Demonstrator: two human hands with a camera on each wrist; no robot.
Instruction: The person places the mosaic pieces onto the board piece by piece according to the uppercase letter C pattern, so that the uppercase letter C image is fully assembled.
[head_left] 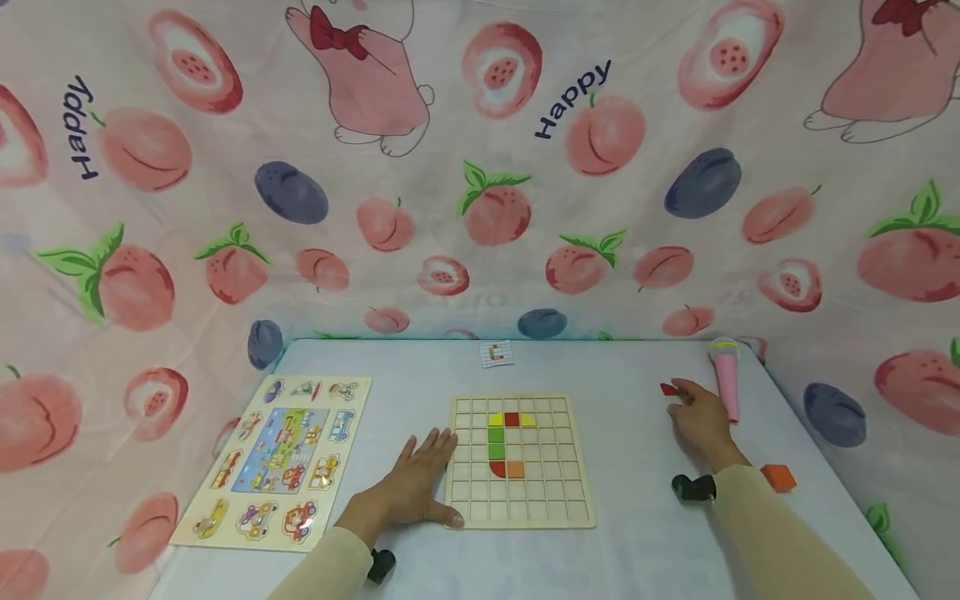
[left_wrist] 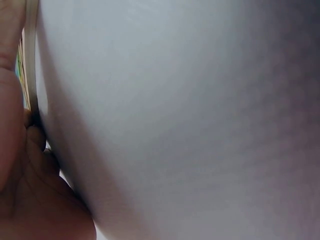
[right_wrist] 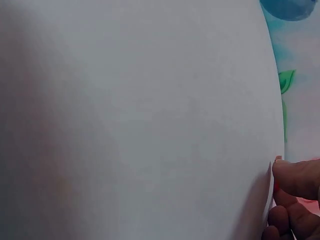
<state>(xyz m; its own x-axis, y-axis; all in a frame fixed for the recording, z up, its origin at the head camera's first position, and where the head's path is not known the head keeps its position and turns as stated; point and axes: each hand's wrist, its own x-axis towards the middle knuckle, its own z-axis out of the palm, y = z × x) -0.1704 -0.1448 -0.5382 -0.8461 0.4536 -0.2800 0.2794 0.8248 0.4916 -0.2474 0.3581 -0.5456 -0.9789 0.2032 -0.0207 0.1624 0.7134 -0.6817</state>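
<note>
A wooden grid board (head_left: 555, 500) lies mid-table in the head view. On it, small pieces form a C shape: a red square (head_left: 512, 419) between two yellow pieces on top, green squares (head_left: 497, 442) down the side, a rounded red piece (head_left: 498, 469) and an orange square (head_left: 516, 470) below. My left hand (head_left: 416, 483) rests with spread fingers against the board's left edge; the left wrist view shows this hand (left_wrist: 35, 185) beside the rim (left_wrist: 31, 65). Over to the right, my right hand (head_left: 703, 421) pinches a small red piece (head_left: 667, 389) between thumb and fingertips, mostly hidden in the right wrist view.
A vehicle picture puzzle (head_left: 352, 400) lies at the left. Behind the board is a small pattern card (head_left: 497, 353). A pink toy microphone (head_left: 726, 379) lies beyond my right hand, and an orange block (head_left: 780, 477) sits by the right sleeve. A fruit-print cloth (head_left: 480, 300) hangs behind the table.
</note>
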